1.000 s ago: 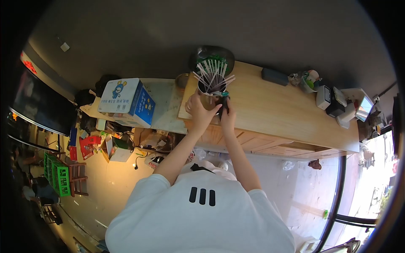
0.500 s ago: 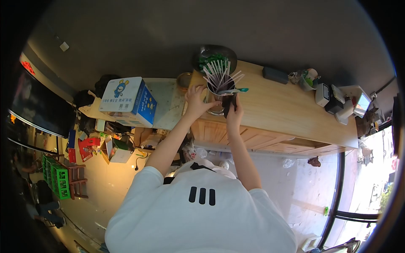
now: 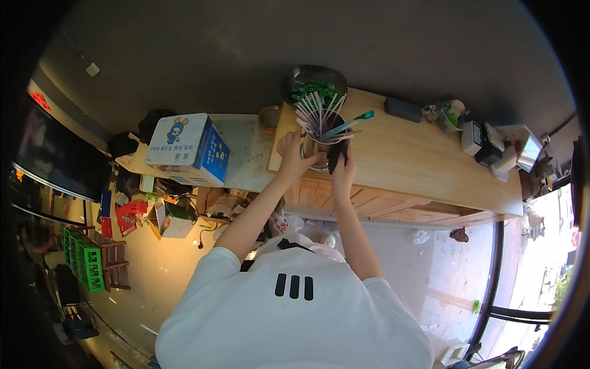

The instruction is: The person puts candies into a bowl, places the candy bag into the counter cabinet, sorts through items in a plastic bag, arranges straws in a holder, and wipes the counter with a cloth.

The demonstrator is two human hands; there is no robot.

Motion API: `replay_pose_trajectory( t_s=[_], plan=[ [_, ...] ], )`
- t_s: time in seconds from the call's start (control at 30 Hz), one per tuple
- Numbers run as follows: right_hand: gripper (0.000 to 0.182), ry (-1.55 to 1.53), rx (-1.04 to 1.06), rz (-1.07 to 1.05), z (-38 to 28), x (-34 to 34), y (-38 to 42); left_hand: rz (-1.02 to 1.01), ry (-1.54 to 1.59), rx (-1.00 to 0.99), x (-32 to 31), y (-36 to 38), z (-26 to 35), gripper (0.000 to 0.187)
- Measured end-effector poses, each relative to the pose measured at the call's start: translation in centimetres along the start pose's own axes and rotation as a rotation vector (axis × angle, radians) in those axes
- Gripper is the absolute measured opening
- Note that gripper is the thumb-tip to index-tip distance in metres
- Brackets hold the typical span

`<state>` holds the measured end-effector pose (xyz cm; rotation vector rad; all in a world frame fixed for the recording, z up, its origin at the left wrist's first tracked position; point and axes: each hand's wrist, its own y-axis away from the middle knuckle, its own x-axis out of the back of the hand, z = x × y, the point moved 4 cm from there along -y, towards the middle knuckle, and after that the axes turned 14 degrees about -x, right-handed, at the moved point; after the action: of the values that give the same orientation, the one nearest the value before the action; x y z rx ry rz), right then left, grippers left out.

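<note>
A shiny metal canister [image 3: 314, 149] stands near the front edge of the wooden counter. Thin paper-wrapped sticks [image 3: 316, 114], perhaps chopsticks or straws, fan out of its mouth. Among them one teal-ended packet [image 3: 362, 117] leans to the right. My left hand [image 3: 295, 152] is wrapped round the canister's left side, its thumb across the front. In my right hand [image 3: 343, 172] is a dark cloth [image 3: 335, 154], pressed against the canister's right side. The cloth and my hands hide much of the canister's lower part.
Behind the canister sits a dark bowl [image 3: 287, 81] of green packets [image 3: 316, 90]. To the left are a round metal dish [image 3: 270, 119] and a blue-white carton [image 3: 178, 144]. Along the wooden counter [image 3: 418, 160] to the right stand a dark case [image 3: 403, 109] and a screen device [image 3: 527, 152].
My left hand has closed in from spread fingers onto the canister's side. The teal-ended packet now points higher to the right. My right hand keeps the cloth at the canister.
</note>
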<state>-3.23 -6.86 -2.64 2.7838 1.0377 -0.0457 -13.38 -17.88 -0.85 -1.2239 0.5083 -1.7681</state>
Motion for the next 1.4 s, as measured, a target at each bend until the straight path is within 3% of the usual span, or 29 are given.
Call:
replay_pose_trajectory(
  t_s=[0.07, 0.13, 0.2, 0.27, 0.37, 0.4, 0.47, 0.5, 0.6, 0.67, 0.77, 0.83, 0.93, 1.0, 1.1, 1.2, 1.3, 1.37, 1.4],
  plan=[
    [0.049, 0.069, 0.242, 0.116, -1.8, -1.0, 2.1, -0.136, -0.06, 0.135, -0.8, 0.0, 0.1, 0.086],
    [0.051, 0.075, 0.288, 0.134, -0.9, -1.9, 2.7, -0.091, -0.058, 0.183, -1.0, -0.1, 1.1, 0.084],
    [0.052, 0.325, 0.426, 0.246, 2.3, -1.9, 1.8, -0.05, -0.053, 0.231, -1.1, 0.2, 1.2, 0.082],
    [0.051, 0.3, 0.321, 0.224, 5.2, -0.7, 0.2, 0.023, 0.014, 0.141, -1.2, 0.6, 0.9, 0.08],
    [0.05, 0.031, -0.033, 0.028, 4.4, 0.3, -0.5, -0.058, 0.09, 0.123, -0.3, 0.9, 0.1, 0.071],
    [0.05, 0.029, -0.036, 0.033, 2.8, 0.1, 0.3, -0.063, 0.092, 0.122, -0.6, 1.2, 0.0, 0.071],
    [0.051, 0.068, 0.266, 0.162, -0.8, -0.8, 2.1, -0.142, 0.332, 0.221, -1.7, 2.2, -0.8, 0.062],
    [0.05, 0.09, 0.293, 0.159, -2.3, -1.3, 3.0, -0.143, 0.332, 0.221, -1.8, 2.3, -0.7, 0.062],
    [0.05, 0.235, 0.371, 0.26, -0.1, -1.7, 2.7, -0.133, 0.288, 0.174, -1.7, 2.6, -0.3, 0.056],
    [0.048, 0.233, 0.365, 0.264, 3.8, -0.7, 0.9, -0.087, 0.251, 0.151, -1.5, 2.8, -0.4, 0.051],
    [0.044, 0.116, 0.087, 0.083, 6.0, 0.4, -1.3, -0.122, 0.213, 0.137, -0.9, 2.5, -0.5, 0.048],
    [0.044, -0.008, 0.022, 0.083, 3.0, 0.3, -0.2, -0.13, 0.151, 0.109, -0.7, 2.3, -0.1, 0.046],
    [0.045, -0.064, 0.096, 0.102, -0.6, -0.6, 1.6, -0.106, 0.116, 0.094, -0.2, 1.5, 1.4, 0.044],
    [0.047, 0.18, 0.37, 0.199, -3.3, -1.6, 3.9, -0.08, 0.146, 0.106, 0.3, 1.1, 1.7, 0.044],
    [0.049, 0.261, 0.392, 0.27, -1.9, -2.0, 4.2, -0.217, 0.1, 0.074, 0.0, 0.7, 1.5, 0.044],
    [0.05, 0.283, 0.345, 0.331, 2.9, -0.8, 2.4, -0.125, 0.056, -0.035, -0.4, 0.4, 1.5, 0.048],
    [0.052, 0.289, 0.33, 0.235, 4.8, 0.0, 1.3, 0.0, 0.193, -0.05, -0.6, -0.5, 0.2, 0.053],
    [0.051, 0.237, 0.306, 0.208, 4.4, 0.4, 1.1, -0.014, 0.437, 0.123, -0.8, -1.0, -0.5, 0.059],
    [0.051, 0.183, 0.286, 0.178, 3.7, 0.4, 1.0, -0.013, 0.439, 0.119, -1.1, -1.3, -1.3, 0.059]
  ],
)
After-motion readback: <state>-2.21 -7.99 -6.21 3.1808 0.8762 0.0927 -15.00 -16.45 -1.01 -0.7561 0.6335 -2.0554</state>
